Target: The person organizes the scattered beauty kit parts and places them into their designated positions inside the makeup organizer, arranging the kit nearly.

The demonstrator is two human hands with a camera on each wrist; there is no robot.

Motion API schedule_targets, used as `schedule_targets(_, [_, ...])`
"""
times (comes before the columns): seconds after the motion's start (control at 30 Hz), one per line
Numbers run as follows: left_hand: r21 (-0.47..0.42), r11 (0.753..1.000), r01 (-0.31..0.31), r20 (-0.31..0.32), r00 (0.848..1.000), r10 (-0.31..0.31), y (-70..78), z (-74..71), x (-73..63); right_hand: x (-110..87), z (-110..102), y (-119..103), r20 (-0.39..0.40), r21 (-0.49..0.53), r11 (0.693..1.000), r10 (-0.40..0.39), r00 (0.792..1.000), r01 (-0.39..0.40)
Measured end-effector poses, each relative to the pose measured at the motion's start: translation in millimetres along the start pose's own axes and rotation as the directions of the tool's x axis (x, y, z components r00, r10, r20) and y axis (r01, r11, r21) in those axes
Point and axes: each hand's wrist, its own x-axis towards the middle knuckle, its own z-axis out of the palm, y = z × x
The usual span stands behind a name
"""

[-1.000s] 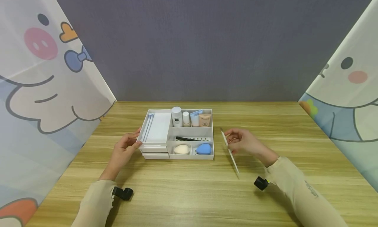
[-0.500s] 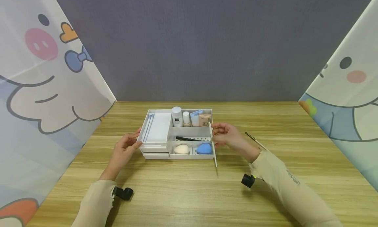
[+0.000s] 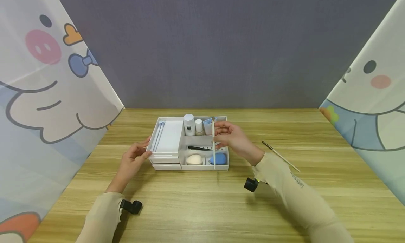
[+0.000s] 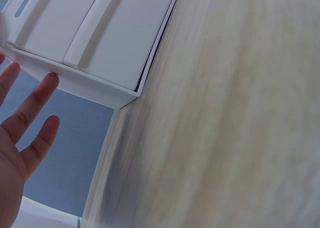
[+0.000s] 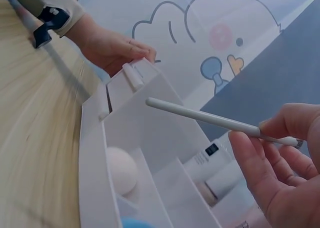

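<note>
My right hand [image 3: 232, 136] pinches a white-handled makeup brush [image 3: 213, 144] between thumb and fingers, above the right side of a white organizer box [image 3: 204, 168]. In the right wrist view the brush handle [image 5: 200, 116] points toward the box's left part, its dark bristles by the fingers. My left hand [image 3: 134, 158] rests at the box's left side, fingers fairly straight [image 4: 30, 113]. Two pale brushes [image 3: 159, 136] lie in the top left tray. A white bottle [image 3: 189, 125], a smaller white-capped bottle [image 3: 199, 127] and a blue-white tube [image 3: 207, 126] stand in the rear compartment.
A black pencil-like stick [image 3: 199, 148] lies in the middle compartment. In front sit a cream sponge [image 3: 194, 160] and a blue sponge [image 3: 220, 159]. Another thin brush [image 3: 281, 156] lies on the wooden table [image 3: 190, 208], right of the box. A grey panel [image 3: 202, 53] stands behind.
My right hand has carried the brush leftward from beside the box to over its right compartments, and the brush now points more straight front to back. The left hand stays put.
</note>
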Motion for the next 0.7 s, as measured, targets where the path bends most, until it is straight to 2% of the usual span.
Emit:
schedule_targets(0.17, [-0.011, 1.0, 0.0, 0.01, 1.0, 0.0, 1.3, -0.7, 0.0, 10.4, 11, -5, -0.01, 0.084, 0.996, -0.021, 1.0, 0.021])
schedule_targets(0.47, [-0.043, 0.999, -0.005, -0.008, 1.0, 0.005, 1.9, 1.4, 0.8, 27.3, 31, -12, -0.031, 0.222, 0.973, -0.059, 0.998, 0.065])
schedule_targets(0.7, [-0.06, 0.998, -0.027, -0.013, 1.0, 0.027, 26.6, 4.1, 3.5, 39.5, 47, -17, -0.053, 0.265, 0.961, -0.067, 0.996, 0.079])
